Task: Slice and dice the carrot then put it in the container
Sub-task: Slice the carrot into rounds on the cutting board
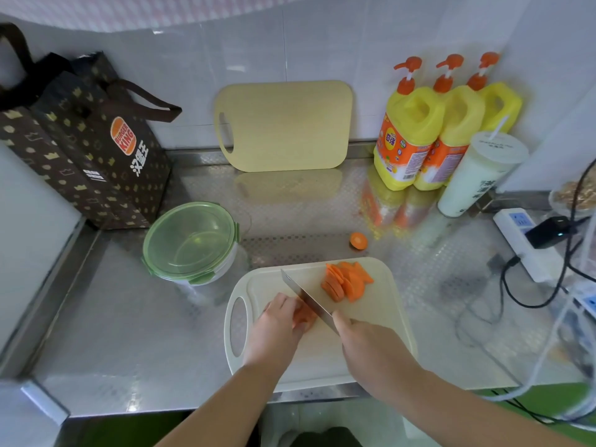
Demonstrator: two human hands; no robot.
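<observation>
On the white cutting board, the left hand curls its fingers over the remaining carrot piece, pinning it down. The right hand grips the knife, its blade lying against the piece. Cut slices are piled at the board's far right corner. A carrot end lies just beyond the board. The lidded container stands off the board's far left corner.

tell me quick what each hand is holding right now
Left hand: fingers curled over the carrot piece, holding it on the cutting board.
Right hand: grips the knife, blade at the carrot piece.
</observation>
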